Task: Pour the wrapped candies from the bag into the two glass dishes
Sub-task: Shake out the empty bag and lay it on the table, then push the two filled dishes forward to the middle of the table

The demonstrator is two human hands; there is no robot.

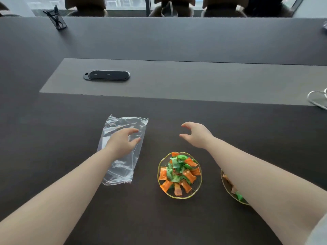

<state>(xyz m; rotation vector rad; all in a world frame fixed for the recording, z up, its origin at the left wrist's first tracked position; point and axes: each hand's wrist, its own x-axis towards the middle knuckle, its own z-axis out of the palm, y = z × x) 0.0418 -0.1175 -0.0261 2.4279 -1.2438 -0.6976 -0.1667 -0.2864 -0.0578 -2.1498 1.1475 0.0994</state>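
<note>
A clear plastic bag (123, 126) lies flat and empty on the dark table, left of centre. My left hand (122, 143) hovers over or rests on its middle, fingers spread, holding nothing. A gold-rimmed glass dish (160, 175) in front holds several orange and green wrapped candies (178, 172). A second glass dish (227, 187) with candies sits to the right, mostly hidden under my right forearm. My right hand (196, 136) floats above the table beyond the dishes, fingers curled apart, empty.
A black oval device (107, 75) lies on the lighter grey table inlay (194, 82). A dark pen holder (57, 18) stands at the far left. Another glass dish (317, 100) shows at the right edge. Chairs line the far side.
</note>
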